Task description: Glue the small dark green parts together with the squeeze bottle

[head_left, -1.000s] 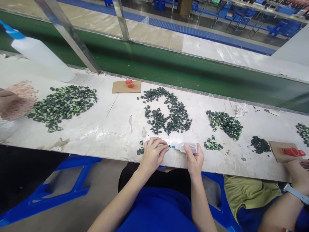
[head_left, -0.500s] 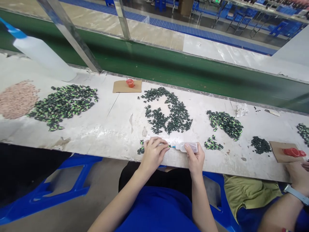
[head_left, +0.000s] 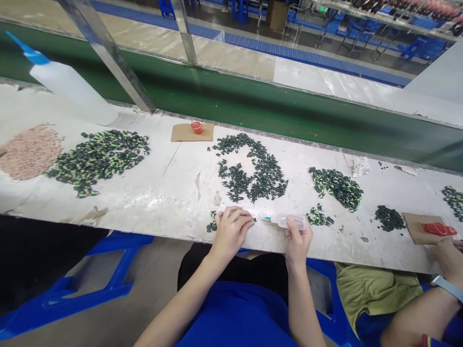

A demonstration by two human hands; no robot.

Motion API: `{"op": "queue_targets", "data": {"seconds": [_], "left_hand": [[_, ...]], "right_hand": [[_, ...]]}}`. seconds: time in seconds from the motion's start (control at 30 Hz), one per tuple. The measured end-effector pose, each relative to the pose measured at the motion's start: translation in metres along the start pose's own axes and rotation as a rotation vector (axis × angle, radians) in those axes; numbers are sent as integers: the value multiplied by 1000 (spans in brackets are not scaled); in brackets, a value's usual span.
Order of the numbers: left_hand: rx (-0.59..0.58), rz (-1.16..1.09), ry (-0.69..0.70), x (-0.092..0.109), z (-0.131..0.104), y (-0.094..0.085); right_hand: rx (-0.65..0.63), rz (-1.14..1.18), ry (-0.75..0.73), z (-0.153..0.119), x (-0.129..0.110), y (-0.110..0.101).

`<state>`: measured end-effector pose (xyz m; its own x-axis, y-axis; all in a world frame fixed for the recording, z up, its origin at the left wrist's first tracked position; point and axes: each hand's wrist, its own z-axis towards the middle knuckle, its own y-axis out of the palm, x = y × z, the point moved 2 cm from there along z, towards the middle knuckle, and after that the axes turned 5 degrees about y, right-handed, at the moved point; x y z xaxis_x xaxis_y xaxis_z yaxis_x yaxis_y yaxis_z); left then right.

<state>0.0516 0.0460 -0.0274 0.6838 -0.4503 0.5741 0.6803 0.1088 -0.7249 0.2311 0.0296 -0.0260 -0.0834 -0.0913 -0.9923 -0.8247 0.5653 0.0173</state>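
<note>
Near the bench's front edge, my left hand (head_left: 232, 226) pinches a small black-and-green piece (head_left: 253, 220) between thumb and fingertips. My right hand (head_left: 298, 241) is closed round a small clear squeeze bottle (head_left: 291, 221), held on its side. Its thin blue tip points left at the pinched piece, with a gap between them. A few similar black-and-green pieces (head_left: 211, 225) lie just left of my left hand, partly hidden by it. Beyond both hands spreads a loose pile of small dark pieces (head_left: 267, 176).
On the white bench (head_left: 173, 193) stand a large white bottle (head_left: 72, 91) and a red cup (head_left: 196, 127) on cardboard. Black-and-green piles (head_left: 101, 156) (head_left: 338, 188) lie left and right, with pinkish pieces (head_left: 31, 152) far left. A co-worker's arm (head_left: 430, 303) rests at right.
My right hand has drawn the squeeze bottle to the right, so its tip has moved away from the small piece. My left hand keeps its pinch in nearly the same place.
</note>
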Motion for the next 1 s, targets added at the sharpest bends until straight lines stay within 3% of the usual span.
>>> {"op": "queue_targets", "data": {"seconds": [0.1, 0.2, 0.37, 0.57, 0.73, 0.77, 0.83, 0.9, 1.0], "left_hand": [[-2, 0, -16, 0, 0, 2], [0, 7, -13, 1, 0, 4], [17, -20, 6, 2, -1, 6], [57, -160, 5, 4, -5, -4], [130, -218, -32, 2, -6, -19], [139, -220, -46, 1, -6, -21], [154, -229, -70, 0, -6, -24], [168, -239, -80, -2, -7, -26], [181, -246, -80, -4, -9, -29]], "right_hand": [[115, 201, 20, 6, -2, -9], [162, 188, -53, 13, -11, -14], [116, -17, -173, 27, -19, -9], [202, -419, -170, 39, -11, -5], [420, -554, -594, 9, -27, 2], [402, -588, -659, 3, -28, 6], [224, -659, -705, -2, -26, 19], [40, -757, -656, 1, -19, 33], [-10, -918, -531, 16, -10, 46]]}}
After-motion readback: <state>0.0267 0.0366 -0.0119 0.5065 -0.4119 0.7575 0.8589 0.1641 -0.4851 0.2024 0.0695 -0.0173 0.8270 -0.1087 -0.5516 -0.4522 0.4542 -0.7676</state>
